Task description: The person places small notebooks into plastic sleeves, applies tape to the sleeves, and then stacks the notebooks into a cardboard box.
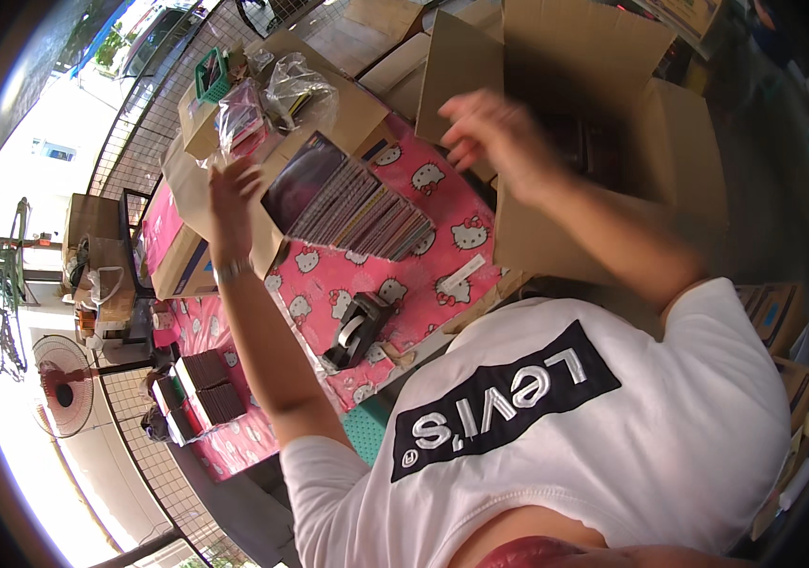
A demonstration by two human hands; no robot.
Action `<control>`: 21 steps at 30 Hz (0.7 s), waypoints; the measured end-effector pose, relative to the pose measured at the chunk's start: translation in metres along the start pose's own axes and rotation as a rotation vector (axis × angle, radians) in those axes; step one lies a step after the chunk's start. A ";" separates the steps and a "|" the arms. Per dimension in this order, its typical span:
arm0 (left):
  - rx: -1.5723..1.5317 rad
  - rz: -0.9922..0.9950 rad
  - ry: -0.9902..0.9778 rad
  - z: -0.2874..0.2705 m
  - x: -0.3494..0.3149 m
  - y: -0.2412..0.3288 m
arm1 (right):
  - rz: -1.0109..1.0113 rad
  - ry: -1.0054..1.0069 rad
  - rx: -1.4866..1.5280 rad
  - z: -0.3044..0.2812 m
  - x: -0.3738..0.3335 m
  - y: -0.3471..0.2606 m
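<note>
A tall stack of thin booklets [357,210] with a dark purple cover on top stands on the pink cartoon-print tablecloth [314,293]. Just left of it is my left hand [232,204], raised with its fingers apart and nothing in them. My right hand [499,142], smeared by motion, hangs at the near left side of a large open cardboard box [556,232]. Its fingers look loosely bent and apart, with no object visible in them. Inside the box, dark reddish items [603,156] show partly; my right forearm and the shadow hide the rest.
A black tape dispenser [359,329] sits near the table's front edge. Further left are stacks of dark-edged books [207,388]. Behind the booklets, cartons carry clear plastic bags [302,90] and a green basket [211,76]. A fan [65,388] stands at far left.
</note>
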State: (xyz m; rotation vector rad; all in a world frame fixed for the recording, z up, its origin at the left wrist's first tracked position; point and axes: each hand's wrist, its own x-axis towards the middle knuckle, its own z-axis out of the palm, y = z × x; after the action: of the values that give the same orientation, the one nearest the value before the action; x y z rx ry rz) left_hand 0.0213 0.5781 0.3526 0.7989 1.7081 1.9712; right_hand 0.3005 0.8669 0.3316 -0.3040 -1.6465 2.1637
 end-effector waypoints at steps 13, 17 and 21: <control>-0.325 -0.596 -0.121 -0.006 0.001 -0.073 | 0.487 0.337 0.090 0.157 0.012 0.119; -0.638 -0.174 -0.179 0.092 -0.080 -0.033 | -0.037 0.242 -0.556 0.101 -0.036 0.044; -0.729 -0.041 -0.241 0.164 -0.135 -0.020 | -0.383 0.008 -0.802 0.049 -0.052 -0.072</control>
State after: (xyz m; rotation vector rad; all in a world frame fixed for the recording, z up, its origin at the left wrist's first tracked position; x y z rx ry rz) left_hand 0.2296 0.6173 0.3259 0.6739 0.7625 2.1358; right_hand 0.3403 0.8181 0.4107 -0.1879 -2.2782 1.1580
